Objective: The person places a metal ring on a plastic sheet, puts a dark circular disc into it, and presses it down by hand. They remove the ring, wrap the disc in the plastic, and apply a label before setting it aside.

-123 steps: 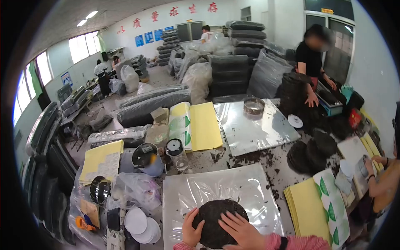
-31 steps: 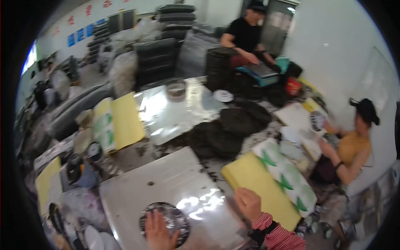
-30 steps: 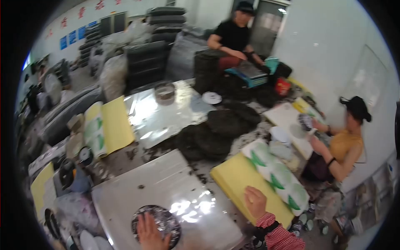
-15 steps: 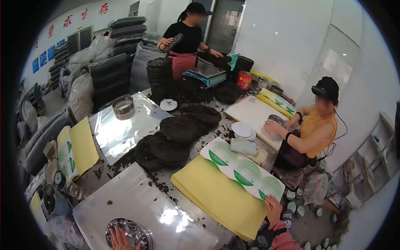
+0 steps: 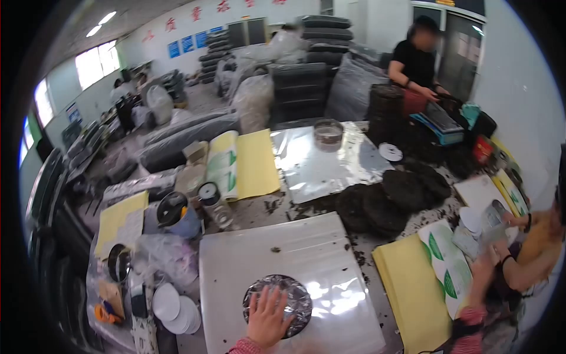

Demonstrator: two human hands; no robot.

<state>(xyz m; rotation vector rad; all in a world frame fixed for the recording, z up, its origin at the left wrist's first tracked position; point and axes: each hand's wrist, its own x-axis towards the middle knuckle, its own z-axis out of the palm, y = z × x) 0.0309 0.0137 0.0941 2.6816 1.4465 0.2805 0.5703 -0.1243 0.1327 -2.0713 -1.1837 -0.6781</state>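
My left hand [image 5: 271, 318] lies with spread fingers on a dark round cake [image 5: 298, 304] covered in clear film. The cake rests on a stack of clear plastic sheets [image 5: 236, 259]. On the right, my right hand [image 5: 482, 274] is raised, its fingers smeared by motion, so I cannot make out whether it holds anything. It is near the white-and-green printed sheets [image 5: 433, 248] lying on yellow paper [image 5: 407, 295]. Overlapping dark round cakes [image 5: 380, 203] lie farther back on the table.
White paper discs [image 5: 171, 307], orange-handled scissors [image 5: 106, 312] and a blue container [image 5: 183, 221] sit at left. A metal ring [image 5: 328, 135] stands on the far plastic sheet. One co-worker [image 5: 539, 248] is close at right; another [image 5: 415, 65] stands behind the table.
The view has swung left. My right hand has left the edge of the printed sheet and moved up, toward the co-worker at right. My left hand stays on the wrapped cake.
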